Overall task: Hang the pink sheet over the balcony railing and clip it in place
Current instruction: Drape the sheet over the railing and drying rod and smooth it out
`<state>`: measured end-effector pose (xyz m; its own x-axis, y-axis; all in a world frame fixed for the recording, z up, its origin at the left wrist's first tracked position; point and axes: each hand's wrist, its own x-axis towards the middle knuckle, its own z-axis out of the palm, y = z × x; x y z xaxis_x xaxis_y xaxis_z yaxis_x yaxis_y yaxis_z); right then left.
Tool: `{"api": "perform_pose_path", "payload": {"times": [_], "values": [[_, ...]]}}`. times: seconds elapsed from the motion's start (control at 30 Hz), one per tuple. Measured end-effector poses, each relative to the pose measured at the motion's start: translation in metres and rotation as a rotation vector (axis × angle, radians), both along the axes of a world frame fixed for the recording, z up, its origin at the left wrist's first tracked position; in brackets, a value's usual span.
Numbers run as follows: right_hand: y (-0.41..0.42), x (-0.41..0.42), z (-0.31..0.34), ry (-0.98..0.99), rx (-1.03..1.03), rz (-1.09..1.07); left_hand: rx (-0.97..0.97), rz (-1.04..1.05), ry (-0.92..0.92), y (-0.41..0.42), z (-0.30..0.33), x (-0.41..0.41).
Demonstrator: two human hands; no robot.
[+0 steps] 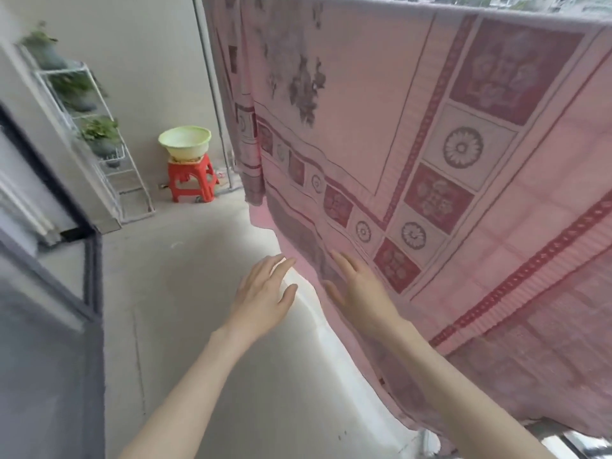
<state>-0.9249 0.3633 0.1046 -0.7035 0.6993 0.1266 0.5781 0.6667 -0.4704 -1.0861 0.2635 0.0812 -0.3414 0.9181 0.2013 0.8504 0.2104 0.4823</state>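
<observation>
The pink sheet (381, 104), patterned with dark red flower squares and bands, hangs draped over the balcony railing along the top right and falls almost to the floor. My left hand (265, 293) is open with fingers spread, just left of the sheet's lower hem, beside it and apart from the cloth. My right hand (356, 286) is open and flat, its fingers lying against the lower part of the sheet near the hem. Neither hand holds anything. The railing itself is hidden under the cloth. No clips are visible.
A green basin (184, 142) rests on a red plastic stool (190, 177) by the far wall. A white wire rack (99, 140) with potted plants leans at the left. A dark-framed sliding door (49, 260) runs along the left. A pale concrete floor (198, 260) lies below.
</observation>
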Motion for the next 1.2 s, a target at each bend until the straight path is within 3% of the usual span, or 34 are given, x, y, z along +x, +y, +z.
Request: {"api": "perform_pose_path", "payload": {"times": [0.27,0.8,1.2], "values": [[0.036,-0.113,0.006,0.024,0.025,0.032,-0.01,0.042,0.022,0.026,0.009,-0.103],[0.24,-0.328,0.037,-0.014,0.107,0.16,0.058,0.188,0.053,0.211,0.045,-0.298],[0.338,-0.515,0.031,-0.054,0.116,0.188,0.04,0.26,-0.008,0.295,0.026,-0.483]]}}
